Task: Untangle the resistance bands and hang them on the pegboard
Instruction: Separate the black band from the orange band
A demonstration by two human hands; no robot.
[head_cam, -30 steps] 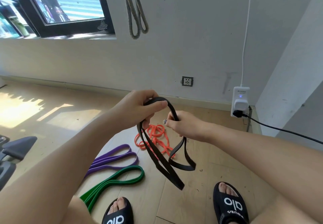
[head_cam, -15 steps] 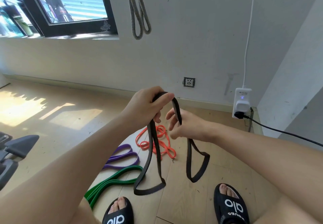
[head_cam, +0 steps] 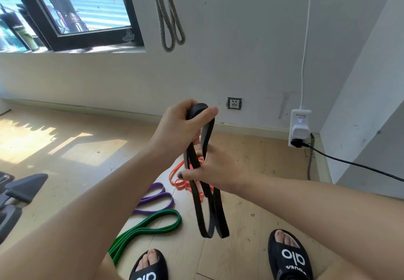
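Note:
My left hand [head_cam: 181, 126] grips the top of a black resistance band [head_cam: 209, 214], held up in front of the wall. The band's loops hang down together toward the floor. Just below, my right hand [head_cam: 216, 168] closes its thumb and fingers round the gathered strands. On the wooden floor lie an orange band [head_cam: 178, 178] in a tangle, a purple band [head_cam: 156, 200] and a green band [head_cam: 148, 228]. A grey band [head_cam: 169, 17] hangs on the wall beside the window. No pegboard is in view.
My two feet in black slides [head_cam: 288, 258] stand at the bottom edge. A white plug adapter [head_cam: 300, 127] with a black cable sits low on the wall at right, next to a wall corner. Dark gym equipment [head_cam: 19, 194] juts in at the left.
My left hand has lifted the band's top higher. My right hand slid down the strands and gathered the two separate hanging loops into one bundle.

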